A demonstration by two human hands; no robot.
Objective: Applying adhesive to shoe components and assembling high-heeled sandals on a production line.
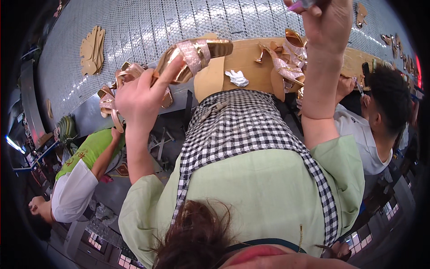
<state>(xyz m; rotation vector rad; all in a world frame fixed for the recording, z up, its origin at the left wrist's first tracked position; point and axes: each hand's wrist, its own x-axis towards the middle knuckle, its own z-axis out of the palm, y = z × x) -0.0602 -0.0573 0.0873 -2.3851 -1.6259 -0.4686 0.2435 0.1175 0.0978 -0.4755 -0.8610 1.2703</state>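
My left hand (139,96) is raised and grips a gold high-heeled sandal (193,56) with a glittery pink strap, its sole turned up. My right hand (329,20) is lifted near the top edge and pinches a thin pink-tipped tool (296,6) between its fingers. Below both arms I see my own light green shirt and black-and-white checked apron (237,130). Two more glittery gold sandals (289,58) lie on the brown board (244,58) just left of my right forearm.
A metal mesh conveyor (152,27) runs across the top with tan sole pieces (92,51) on it. A white scrap (237,77) lies on the board. One person in a green and white shirt (78,175) sits at left, another in white (371,130) at right.
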